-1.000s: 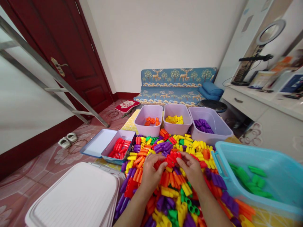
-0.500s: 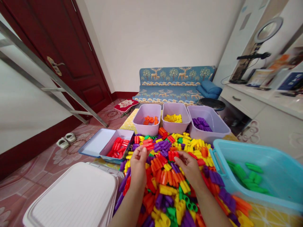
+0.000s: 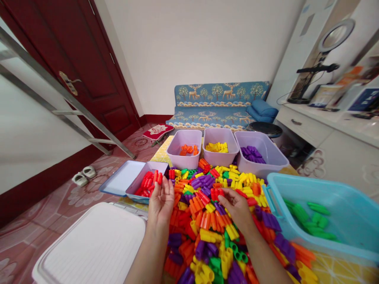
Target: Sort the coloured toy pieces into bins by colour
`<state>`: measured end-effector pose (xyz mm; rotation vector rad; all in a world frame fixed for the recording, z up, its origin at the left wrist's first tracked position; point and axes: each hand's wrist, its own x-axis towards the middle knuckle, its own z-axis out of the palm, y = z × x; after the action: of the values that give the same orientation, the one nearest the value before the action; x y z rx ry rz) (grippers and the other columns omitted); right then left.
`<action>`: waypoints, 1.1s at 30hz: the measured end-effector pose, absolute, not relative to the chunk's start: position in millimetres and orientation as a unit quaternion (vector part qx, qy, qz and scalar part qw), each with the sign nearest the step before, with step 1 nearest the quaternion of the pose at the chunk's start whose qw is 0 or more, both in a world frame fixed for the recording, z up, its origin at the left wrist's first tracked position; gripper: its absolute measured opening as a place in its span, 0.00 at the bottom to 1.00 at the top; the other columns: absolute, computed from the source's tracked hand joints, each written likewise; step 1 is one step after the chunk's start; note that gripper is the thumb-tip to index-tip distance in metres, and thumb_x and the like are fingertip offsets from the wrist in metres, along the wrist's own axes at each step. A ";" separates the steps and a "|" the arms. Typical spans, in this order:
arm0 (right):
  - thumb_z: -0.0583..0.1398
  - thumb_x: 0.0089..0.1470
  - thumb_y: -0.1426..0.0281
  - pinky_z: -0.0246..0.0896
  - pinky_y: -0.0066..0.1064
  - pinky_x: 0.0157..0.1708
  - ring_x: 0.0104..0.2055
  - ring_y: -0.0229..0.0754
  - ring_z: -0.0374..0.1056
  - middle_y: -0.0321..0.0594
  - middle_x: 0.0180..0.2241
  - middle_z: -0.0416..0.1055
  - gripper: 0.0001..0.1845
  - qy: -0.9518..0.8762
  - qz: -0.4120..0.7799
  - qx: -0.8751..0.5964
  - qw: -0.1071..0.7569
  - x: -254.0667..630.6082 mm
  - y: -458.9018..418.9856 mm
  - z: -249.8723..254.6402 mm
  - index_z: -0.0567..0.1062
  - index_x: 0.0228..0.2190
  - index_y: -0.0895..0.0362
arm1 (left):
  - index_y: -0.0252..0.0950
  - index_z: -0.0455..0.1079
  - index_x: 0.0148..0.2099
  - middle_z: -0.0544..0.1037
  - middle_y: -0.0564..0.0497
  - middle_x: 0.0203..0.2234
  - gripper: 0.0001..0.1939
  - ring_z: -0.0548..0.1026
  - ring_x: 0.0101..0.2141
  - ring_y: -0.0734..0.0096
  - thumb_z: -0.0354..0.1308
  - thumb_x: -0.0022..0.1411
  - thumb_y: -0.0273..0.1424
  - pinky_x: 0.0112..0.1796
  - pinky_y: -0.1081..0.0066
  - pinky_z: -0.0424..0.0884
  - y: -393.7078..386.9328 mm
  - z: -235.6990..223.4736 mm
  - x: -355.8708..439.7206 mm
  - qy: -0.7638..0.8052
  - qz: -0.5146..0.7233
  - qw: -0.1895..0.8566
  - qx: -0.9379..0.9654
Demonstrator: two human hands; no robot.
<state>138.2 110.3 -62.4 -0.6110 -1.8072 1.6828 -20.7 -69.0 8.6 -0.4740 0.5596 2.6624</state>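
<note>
My left hand [image 3: 162,197] is at the right edge of the small box [image 3: 134,191], palm turned up. Its fingers and thumb are around a red plastic tube block [image 3: 158,177], partly over the red blocks [image 3: 146,184] inside that box. My right hand [image 3: 236,204] is over the middle of the pile, with thumb and fingers pinched on another red tube block [image 3: 217,193]. Beneath both hands spreads a heap of loose tube blocks [image 3: 209,221] in orange, yellow, purple, green and red.
Behind the heap stand lilac bins with orange [image 3: 184,161], yellow [image 3: 220,159] and purple blocks [image 3: 260,167]. A turquoise tub [image 3: 331,189] with green blocks is on the right. A white lid [image 3: 91,240] lies at front left. Beyond are a sofa [image 3: 219,112] and a ladder [image 3: 74,103].
My left hand has moved left from the heap to the small box, carrying its red tube block. My right hand has stayed in nearly the same place with its red block.
</note>
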 end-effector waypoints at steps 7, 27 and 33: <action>0.65 0.49 0.59 0.70 0.37 0.37 0.38 0.46 0.73 0.42 0.35 0.77 0.17 -0.684 0.629 -0.227 0.291 139.0 110.4 -61.6 0.76 0.38 0.56 | 0.35 0.69 0.47 0.80 0.45 0.39 0.14 0.80 0.41 0.72 0.43 0.71 0.31 0.44 0.69 0.76 -73.1 3.6 -26.4 0.189 0.951 0.194 -0.150; 0.62 0.53 0.62 0.68 0.38 0.42 0.41 0.45 0.72 0.42 0.39 0.76 0.12 -0.699 0.628 -0.167 0.297 141.2 106.4 -55.7 0.76 0.39 0.53 | 0.35 0.76 0.44 0.81 0.46 0.35 0.14 0.77 0.34 0.65 0.64 0.53 0.29 0.36 0.69 0.73 -26.6 -16.4 27.6 0.660 0.643 0.211 0.327; 0.62 0.54 0.62 0.68 0.38 0.40 0.40 0.46 0.73 0.43 0.37 0.77 0.11 -0.709 0.621 -0.172 0.286 140.5 105.6 -55.8 0.76 0.38 0.54 | 0.33 0.71 0.39 0.77 0.54 0.25 0.16 0.76 0.24 0.77 0.69 0.48 0.28 0.29 0.77 0.75 -37.7 -8.4 0.5 0.458 0.870 0.176 0.042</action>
<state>140.5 105.6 -55.8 -0.4584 -1.8950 1.6598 0.5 -37.7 -8.4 0.1193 1.2964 2.4653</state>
